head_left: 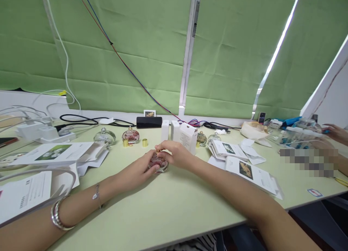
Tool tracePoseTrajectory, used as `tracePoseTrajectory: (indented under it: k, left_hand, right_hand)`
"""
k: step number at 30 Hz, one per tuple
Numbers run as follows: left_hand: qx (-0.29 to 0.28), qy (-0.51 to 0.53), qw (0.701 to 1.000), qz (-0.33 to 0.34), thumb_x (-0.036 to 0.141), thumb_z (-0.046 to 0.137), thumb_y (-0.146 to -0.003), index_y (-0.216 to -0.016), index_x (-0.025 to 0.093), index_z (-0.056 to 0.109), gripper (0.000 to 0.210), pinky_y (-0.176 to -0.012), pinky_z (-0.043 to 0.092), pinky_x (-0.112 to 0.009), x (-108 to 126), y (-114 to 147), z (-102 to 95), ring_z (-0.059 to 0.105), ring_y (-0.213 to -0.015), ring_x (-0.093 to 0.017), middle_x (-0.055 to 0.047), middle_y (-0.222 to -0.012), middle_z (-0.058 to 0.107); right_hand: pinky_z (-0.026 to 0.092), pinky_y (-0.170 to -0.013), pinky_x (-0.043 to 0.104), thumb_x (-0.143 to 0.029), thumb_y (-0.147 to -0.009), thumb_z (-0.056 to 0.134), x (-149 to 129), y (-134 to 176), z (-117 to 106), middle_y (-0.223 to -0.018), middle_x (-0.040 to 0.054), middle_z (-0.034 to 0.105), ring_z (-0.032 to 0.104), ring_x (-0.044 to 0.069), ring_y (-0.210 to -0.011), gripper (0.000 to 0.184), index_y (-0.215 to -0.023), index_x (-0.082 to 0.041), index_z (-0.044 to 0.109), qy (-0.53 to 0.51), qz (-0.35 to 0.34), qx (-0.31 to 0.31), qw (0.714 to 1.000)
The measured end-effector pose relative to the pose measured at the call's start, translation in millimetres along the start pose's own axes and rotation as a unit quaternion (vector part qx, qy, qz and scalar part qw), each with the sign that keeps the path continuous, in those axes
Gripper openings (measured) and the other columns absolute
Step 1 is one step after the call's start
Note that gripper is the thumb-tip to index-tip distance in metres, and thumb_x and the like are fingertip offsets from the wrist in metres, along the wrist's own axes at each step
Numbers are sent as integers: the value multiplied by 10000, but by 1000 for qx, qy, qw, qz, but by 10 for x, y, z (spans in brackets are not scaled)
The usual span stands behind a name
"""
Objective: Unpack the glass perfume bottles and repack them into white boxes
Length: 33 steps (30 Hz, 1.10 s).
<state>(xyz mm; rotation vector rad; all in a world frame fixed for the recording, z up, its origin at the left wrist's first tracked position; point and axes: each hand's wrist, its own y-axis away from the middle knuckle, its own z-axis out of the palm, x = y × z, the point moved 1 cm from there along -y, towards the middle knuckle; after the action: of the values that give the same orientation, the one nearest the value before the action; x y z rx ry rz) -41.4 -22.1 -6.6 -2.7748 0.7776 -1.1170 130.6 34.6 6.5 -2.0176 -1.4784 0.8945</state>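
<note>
A round glass perfume bottle (pixel 161 166) with reddish contents stands upright on the table, partly covered by my fingers. My left hand (pixel 144 167) is wrapped round its left side, the thumb across the front. From the right, my right hand (pixel 174 153) pinches the gold-coloured top (pixel 157 152) of the bottle; its fingers hide most of that part. Just behind are a gold cap (pixel 145 142) and another perfume bottle (pixel 131 135) with red contents. A clear perfume bottle (pixel 104 136) stands farther left. Beyond my right hand is an open white box (pixel 187 136).
Flattened white boxes (pixel 58 152) and a cable lie at left, more printed boxes (pixel 248 173) at right. A black phone (pixel 149 122) rests at the back among cables. Small perfume bottles (pixel 201 138) stand behind the open box. Another person's hand (pixel 337 134) is at far right near clear containers (pixel 296 135).
</note>
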Motion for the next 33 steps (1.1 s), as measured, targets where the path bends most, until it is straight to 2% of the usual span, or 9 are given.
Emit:
tracePoseTrajectory:
  k: [6, 12, 16, 22, 29, 33]
  left_hand:
    - [-3, -7, 1000, 4, 428, 430, -878, -1193, 197, 421, 391, -788, 488, -392, -16, -10, 7, 621, -897, -246, -107, -1050, 630]
    - [-9, -9, 1000, -6, 410, 439, -878, -1162, 192, 436, 358, -790, 482, -373, 3, -15, 9, 614, -919, -245, -105, -1068, 621]
    - [-12, -8, 1000, 4, 411, 414, -892, -1163, 193, 418, 348, -811, 480, -391, 12, -12, 10, 607, -935, -249, -112, -1070, 613]
    - [-18, -19, 1000, 0, 406, 405, -900, -1203, 202, 384, 367, -832, 477, -402, 36, -14, 2, 603, -955, -253, -113, -1092, 605]
    - [-21, -3, 1000, -1, 390, 412, -897, -1127, 200, 426, 299, -799, 487, -351, 61, -4, -2, 621, -930, -232, -87, -1077, 625]
    - [-16, 1, 1000, -5, 402, 433, -884, -1105, 201, 443, 299, -801, 490, -369, 62, -3, -2, 620, -938, -246, -94, -1071, 627]
  right_hand:
    - [514, -772, 311, -168, -849, 536, -11, -27, -28, -871, 63, 667, 627, 168, -836, 70, -891, -176, 592, 9, 8, -26, 1000]
    - [514, -835, 321, -188, -869, 521, 76, 38, 51, -932, 76, 678, 638, 168, -902, 109, -948, -175, 594, -34, -22, 21, 999]
    - [517, -838, 325, -193, -874, 517, 89, 48, 69, -952, 75, 679, 638, 169, -920, 107, -945, -186, 596, -25, -14, 19, 999]
    - [520, -813, 328, -184, -888, 488, 71, 33, 62, -948, 93, 671, 623, 176, -912, 109, -927, -180, 589, 9, -39, 11, 999]
    - [520, -834, 315, -245, -886, 506, 81, 70, 97, -978, 87, 680, 644, 171, -947, 118, -937, -175, 587, -49, -15, 42, 998]
    - [516, -849, 312, -277, -898, 492, 92, 107, 139, -1009, 91, 678, 640, 171, -980, 159, -969, -174, 590, -36, -12, 63, 997]
